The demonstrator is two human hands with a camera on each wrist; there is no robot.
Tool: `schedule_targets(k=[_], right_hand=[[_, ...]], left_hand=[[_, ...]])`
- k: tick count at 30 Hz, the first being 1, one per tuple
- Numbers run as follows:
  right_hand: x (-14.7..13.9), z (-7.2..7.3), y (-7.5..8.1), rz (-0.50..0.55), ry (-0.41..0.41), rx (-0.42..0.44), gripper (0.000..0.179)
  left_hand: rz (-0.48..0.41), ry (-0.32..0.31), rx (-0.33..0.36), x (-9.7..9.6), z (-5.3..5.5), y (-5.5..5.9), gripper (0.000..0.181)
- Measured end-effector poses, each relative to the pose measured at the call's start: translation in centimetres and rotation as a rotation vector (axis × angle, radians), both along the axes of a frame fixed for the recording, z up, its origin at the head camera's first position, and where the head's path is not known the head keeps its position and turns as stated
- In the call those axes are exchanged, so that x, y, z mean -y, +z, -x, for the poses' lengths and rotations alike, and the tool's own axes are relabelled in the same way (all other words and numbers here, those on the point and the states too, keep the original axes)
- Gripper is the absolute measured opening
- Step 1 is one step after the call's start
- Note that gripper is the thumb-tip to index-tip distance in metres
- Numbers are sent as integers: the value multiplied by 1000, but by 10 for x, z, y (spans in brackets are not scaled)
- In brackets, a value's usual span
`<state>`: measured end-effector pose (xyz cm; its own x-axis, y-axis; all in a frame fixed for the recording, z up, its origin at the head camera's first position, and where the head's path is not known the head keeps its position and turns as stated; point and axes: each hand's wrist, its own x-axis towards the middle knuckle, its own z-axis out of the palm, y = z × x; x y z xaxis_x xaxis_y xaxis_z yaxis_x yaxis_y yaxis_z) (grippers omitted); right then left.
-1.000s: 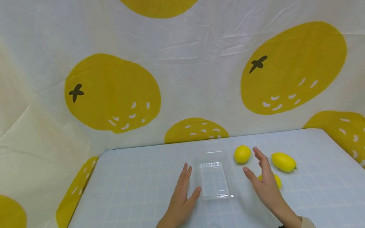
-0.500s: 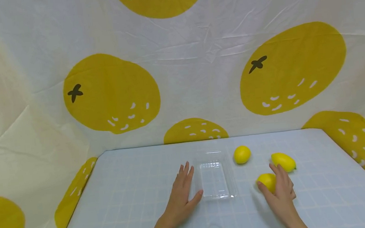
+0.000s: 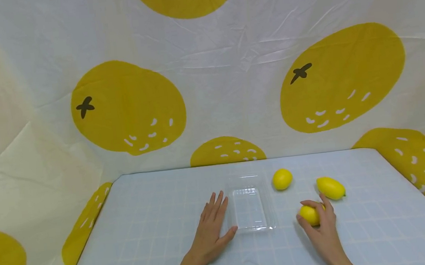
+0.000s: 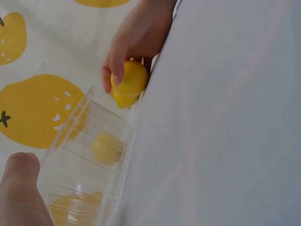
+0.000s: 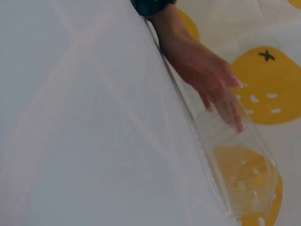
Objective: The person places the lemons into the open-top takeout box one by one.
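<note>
A clear plastic container [image 3: 248, 210] sits on the table in front of me. My left hand [image 3: 208, 232] lies along its left side with straight fingers, the thumb at the near left corner. My right hand [image 3: 322, 233] grips the nearest lemon [image 3: 309, 215], thumb on its left side and fingers over the far and right sides. In the left wrist view that lemon [image 4: 131, 80] shows between thumb and fingers. A second lemon [image 3: 330, 188] rests just beyond the right hand. The third lemon [image 3: 282, 179] stands right of the container's far end.
A pale checked cloth covers the table [image 3: 148, 225]. Behind it hangs a white curtain [image 3: 231, 91] printed with large yellow fruit, which also runs down the left and right sides. Through the container's clear wall a lemon [image 4: 107, 148] shows in the left wrist view.
My right hand has moved right and down from beside the container and closed round the nearest lemon. The left hand has stayed at the container, barely shifting. The other lemons have not moved.
</note>
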<state>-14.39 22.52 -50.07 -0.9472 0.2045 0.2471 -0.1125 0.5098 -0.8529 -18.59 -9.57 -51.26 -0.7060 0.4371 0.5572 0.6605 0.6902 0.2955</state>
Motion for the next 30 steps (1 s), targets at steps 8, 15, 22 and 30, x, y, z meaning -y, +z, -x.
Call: schedule_targets(k=[8, 15, 22, 30], right_hand=[[-3, 2, -3, 19, 24, -70, 35], [-3, 2, -2, -23, 29, -65, 54], [-2, 3, -3, -20, 23, -63, 71], [0, 1, -2, 30, -30, 65, 84]], left_hand=[[0, -25, -41, -1, 4, -2, 73], [16, -31, -54, 1, 5, -4, 72], [21, -31, -39, 0, 4, -3, 72], [26, -29, -28, 0, 2, -1, 72]])
